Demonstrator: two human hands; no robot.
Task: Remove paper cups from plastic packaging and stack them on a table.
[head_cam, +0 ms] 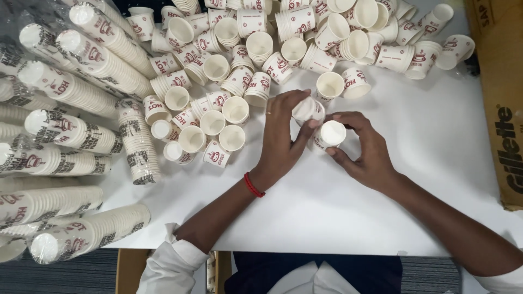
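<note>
Head camera, looking straight down on a white table (425, 163). Two bare forearms reach in from the bottom edge and meet near the middle. The left hand (283, 136) wears a red thread bracelet (253, 185) at the wrist and a thin ring on one finger; its fingers curl closed around a small paper cup (308, 109), gripping it at the side. The right hand (368, 147) is closed on a second paper cup (332, 133), thumb and fingertips pinching its sides. This cup is white with dark red print on its wall, and the round white end facing the camera shows clearly between the fingers. The two cups touch each other, the left one just above and behind the right one.

Beyond the hands, across the top of the table, lies a wide heap of loose cups (256, 49) of the same kind, some upright, many tipped over, some nested in short stacks. On the left side, long sleeves of stacked cups (81, 130) lie on their sides, several wrapped in clear plastic. A brown cardboard box (504, 98) stands at the right edge.
</note>
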